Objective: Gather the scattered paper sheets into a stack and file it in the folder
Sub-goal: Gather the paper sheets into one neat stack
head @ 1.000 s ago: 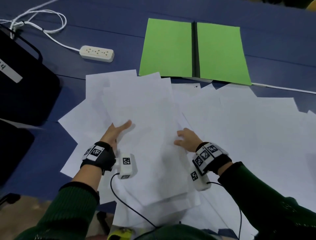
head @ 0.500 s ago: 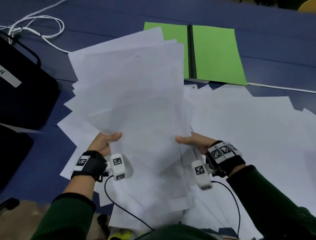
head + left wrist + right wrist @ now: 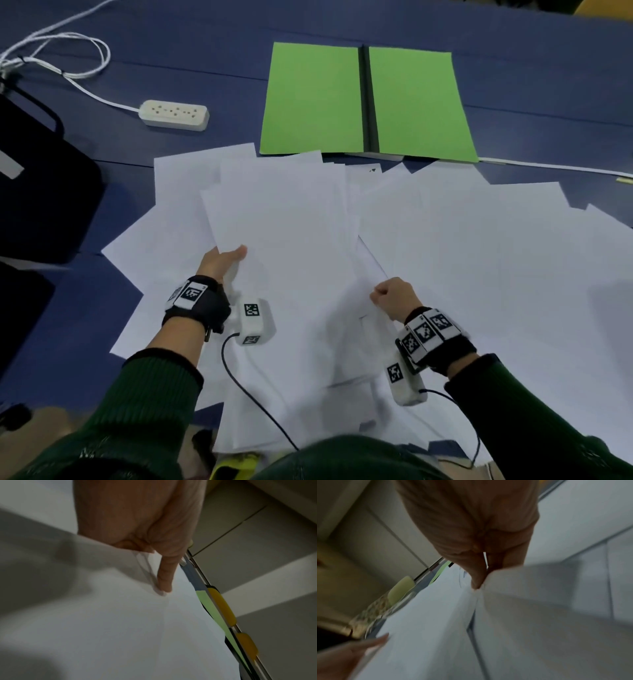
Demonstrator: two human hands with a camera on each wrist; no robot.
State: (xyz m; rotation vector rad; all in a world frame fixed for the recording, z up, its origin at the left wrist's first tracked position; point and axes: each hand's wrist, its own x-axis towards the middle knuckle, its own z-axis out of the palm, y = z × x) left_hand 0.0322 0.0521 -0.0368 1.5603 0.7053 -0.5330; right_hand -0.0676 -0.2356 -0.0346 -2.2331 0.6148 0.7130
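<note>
Progress stands at an early stage, by our judgement. White paper sheets point(image 3: 462, 260) lie fanned and overlapping across the dark blue table point(image 3: 513, 31), none squared into a stack. We hold one loose bundle of white sheets point(image 3: 284, 246) at the left of the spread.

Our left hand point(image 3: 221, 262) grips the bundle's left edge: the thumb lies on top, the fingers pass beneath. Our right hand point(image 3: 394, 296) is closed in a pinch on the bundle's right edge; in the right wrist view the paper puckers at the pinching fingertips point(image 3: 476, 584).

The green cardboard folder point(image 3: 366, 102) lies open and flat at the far side of the table, its dark spine upright in the head view. The far edges of the nearest sheets touch or slightly overlap its near edge. No sheet is filed in it.

Remaining work, as we judge it:
- collect the sheets at the right;
- square all edges into one stack;
- place the stack in the folder and close it.

Writing: none is legible. The sheets appear blank. The wrist bands carry black-and-white square marker codes only. A white power strip point(image 3: 174, 114) with its cord lies at the far left; no label can be read on it.
</note>
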